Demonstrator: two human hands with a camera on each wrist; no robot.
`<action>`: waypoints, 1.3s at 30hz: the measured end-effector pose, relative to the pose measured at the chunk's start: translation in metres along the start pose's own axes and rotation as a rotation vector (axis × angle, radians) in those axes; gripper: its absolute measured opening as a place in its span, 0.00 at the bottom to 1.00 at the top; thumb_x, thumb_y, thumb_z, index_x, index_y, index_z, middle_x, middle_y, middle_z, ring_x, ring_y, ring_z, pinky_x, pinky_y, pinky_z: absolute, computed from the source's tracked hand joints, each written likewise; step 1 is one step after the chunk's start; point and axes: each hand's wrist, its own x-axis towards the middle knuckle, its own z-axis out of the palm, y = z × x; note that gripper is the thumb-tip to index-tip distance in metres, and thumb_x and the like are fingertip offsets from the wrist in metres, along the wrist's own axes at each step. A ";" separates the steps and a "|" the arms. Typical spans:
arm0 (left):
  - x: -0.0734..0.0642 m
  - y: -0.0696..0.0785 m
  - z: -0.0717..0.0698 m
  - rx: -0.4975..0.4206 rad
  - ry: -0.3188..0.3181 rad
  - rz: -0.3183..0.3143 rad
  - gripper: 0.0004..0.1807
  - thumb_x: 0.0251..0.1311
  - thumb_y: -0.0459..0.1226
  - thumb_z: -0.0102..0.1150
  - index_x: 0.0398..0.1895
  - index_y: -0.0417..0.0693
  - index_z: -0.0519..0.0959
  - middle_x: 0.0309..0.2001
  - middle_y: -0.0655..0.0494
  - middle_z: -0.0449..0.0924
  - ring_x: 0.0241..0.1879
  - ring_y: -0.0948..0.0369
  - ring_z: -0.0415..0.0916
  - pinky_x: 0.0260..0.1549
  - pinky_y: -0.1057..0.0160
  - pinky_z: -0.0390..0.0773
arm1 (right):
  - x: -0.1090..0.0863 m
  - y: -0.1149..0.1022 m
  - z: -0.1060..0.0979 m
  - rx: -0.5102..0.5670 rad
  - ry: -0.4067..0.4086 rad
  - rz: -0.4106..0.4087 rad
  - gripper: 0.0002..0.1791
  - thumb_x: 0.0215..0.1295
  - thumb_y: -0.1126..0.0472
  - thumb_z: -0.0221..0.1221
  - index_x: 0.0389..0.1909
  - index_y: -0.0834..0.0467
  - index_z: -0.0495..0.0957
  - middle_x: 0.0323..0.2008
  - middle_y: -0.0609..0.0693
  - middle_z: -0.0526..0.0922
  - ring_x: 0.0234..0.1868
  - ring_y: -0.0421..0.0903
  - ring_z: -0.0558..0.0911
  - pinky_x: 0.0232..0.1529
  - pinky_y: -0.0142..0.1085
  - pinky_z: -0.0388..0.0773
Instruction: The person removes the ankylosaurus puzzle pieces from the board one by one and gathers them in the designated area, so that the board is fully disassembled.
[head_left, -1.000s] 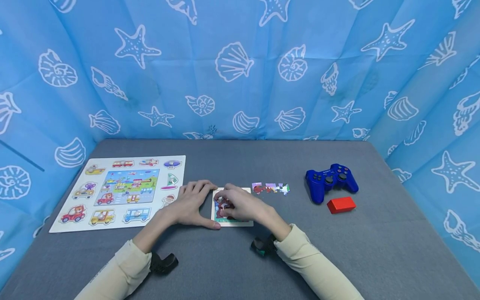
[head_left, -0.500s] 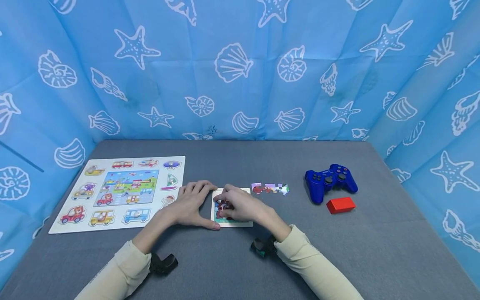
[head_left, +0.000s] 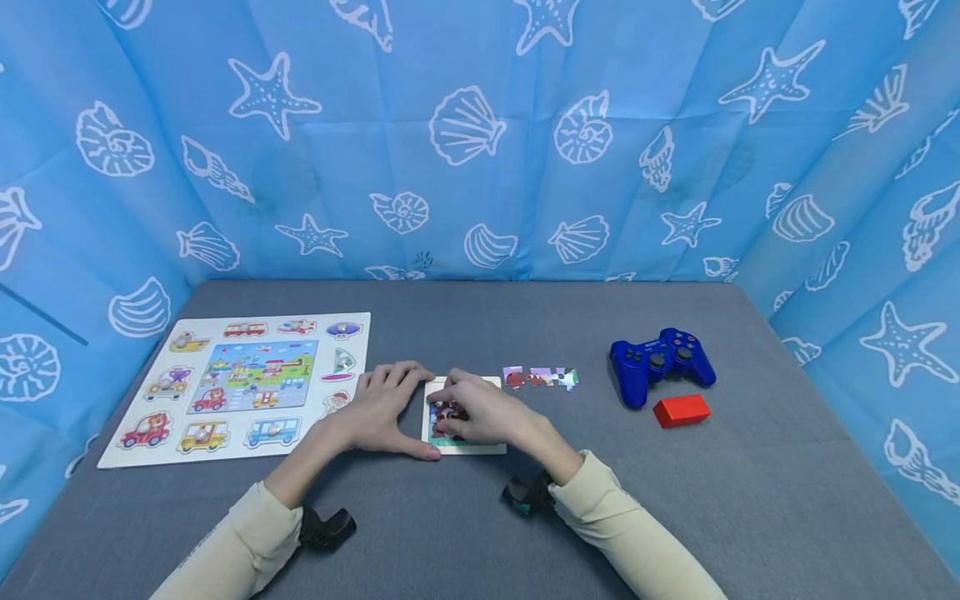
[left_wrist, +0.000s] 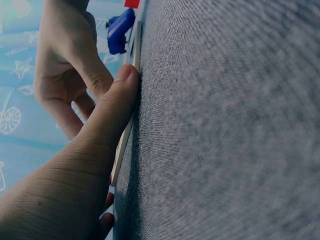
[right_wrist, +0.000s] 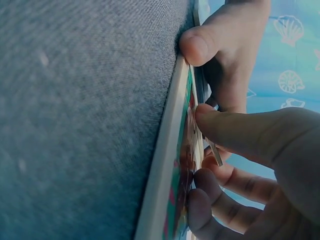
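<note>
A small jigsaw board [head_left: 480, 448] with a pale frame and a brown and green picture lies on the table in the head view. My left hand [head_left: 382, 410] spans its left side, thumb at the near edge and index finger by the far corner, holding it. Over the picture, my right hand [head_left: 483, 408] pinches a thin puzzle piece [right_wrist: 215, 152], which stands tilted off the board in the right wrist view. The fingers hide most of this piece and part of the picture. Several loose puzzle pieces [head_left: 542, 377] lie just right of the board.
A large knobbed vehicle puzzle [head_left: 258, 333] lies to the left. At the right are a blue game controller [head_left: 662, 363] and a red block [head_left: 682, 410]. A blue seashell curtain [head_left: 480, 200] encloses the back and sides of the grey table [head_left: 750, 500].
</note>
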 end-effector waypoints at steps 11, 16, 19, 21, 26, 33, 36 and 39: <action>0.000 0.000 0.001 -0.003 -0.003 0.000 0.58 0.44 0.72 0.69 0.76 0.58 0.62 0.76 0.49 0.58 0.71 0.43 0.57 0.63 0.36 0.58 | -0.001 0.000 0.002 0.008 0.057 -0.017 0.19 0.70 0.63 0.64 0.60 0.64 0.81 0.44 0.55 0.79 0.33 0.40 0.71 0.33 0.29 0.70; 0.000 -0.001 0.001 0.000 -0.004 0.000 0.58 0.44 0.73 0.68 0.76 0.57 0.62 0.76 0.48 0.58 0.71 0.43 0.57 0.62 0.36 0.59 | -0.002 0.008 0.006 -0.005 0.077 -0.034 0.20 0.71 0.60 0.63 0.61 0.61 0.81 0.44 0.53 0.79 0.34 0.39 0.72 0.34 0.31 0.71; 0.000 -0.001 0.001 -0.002 -0.004 -0.001 0.59 0.43 0.73 0.68 0.76 0.57 0.62 0.76 0.49 0.58 0.71 0.43 0.57 0.62 0.36 0.59 | -0.005 0.001 -0.001 0.006 0.074 0.010 0.19 0.71 0.62 0.63 0.60 0.60 0.81 0.44 0.53 0.78 0.33 0.40 0.71 0.32 0.30 0.70; 0.000 -0.001 0.001 -0.003 -0.005 -0.002 0.59 0.43 0.74 0.68 0.76 0.57 0.62 0.76 0.49 0.58 0.71 0.43 0.57 0.62 0.36 0.59 | -0.007 0.002 -0.004 0.009 0.076 0.024 0.19 0.71 0.62 0.63 0.60 0.60 0.81 0.43 0.53 0.78 0.32 0.40 0.71 0.31 0.29 0.69; 0.001 -0.002 0.001 -0.003 -0.004 0.000 0.59 0.43 0.74 0.68 0.76 0.57 0.61 0.76 0.49 0.58 0.71 0.43 0.57 0.63 0.36 0.58 | -0.010 0.004 -0.009 0.008 0.090 0.047 0.20 0.70 0.62 0.64 0.61 0.60 0.81 0.43 0.53 0.79 0.33 0.42 0.73 0.32 0.29 0.70; 0.001 -0.002 0.002 -0.004 0.003 -0.003 0.58 0.43 0.74 0.68 0.75 0.58 0.62 0.75 0.49 0.58 0.70 0.43 0.57 0.63 0.36 0.58 | -0.018 0.009 -0.014 -0.015 0.104 0.047 0.20 0.70 0.60 0.65 0.61 0.58 0.81 0.45 0.52 0.80 0.38 0.43 0.79 0.37 0.29 0.75; 0.001 -0.001 0.002 0.001 0.004 -0.006 0.58 0.42 0.74 0.69 0.75 0.58 0.62 0.75 0.49 0.59 0.70 0.43 0.58 0.63 0.35 0.58 | -0.023 0.012 -0.017 -0.019 0.106 0.063 0.20 0.70 0.60 0.65 0.61 0.58 0.81 0.45 0.52 0.81 0.37 0.42 0.77 0.35 0.29 0.73; 0.001 0.000 0.001 0.001 0.005 -0.008 0.59 0.42 0.73 0.69 0.75 0.58 0.62 0.75 0.49 0.59 0.70 0.42 0.58 0.63 0.35 0.58 | -0.028 0.015 -0.021 -0.021 0.106 0.083 0.20 0.70 0.59 0.64 0.62 0.57 0.81 0.45 0.52 0.81 0.35 0.43 0.75 0.34 0.30 0.70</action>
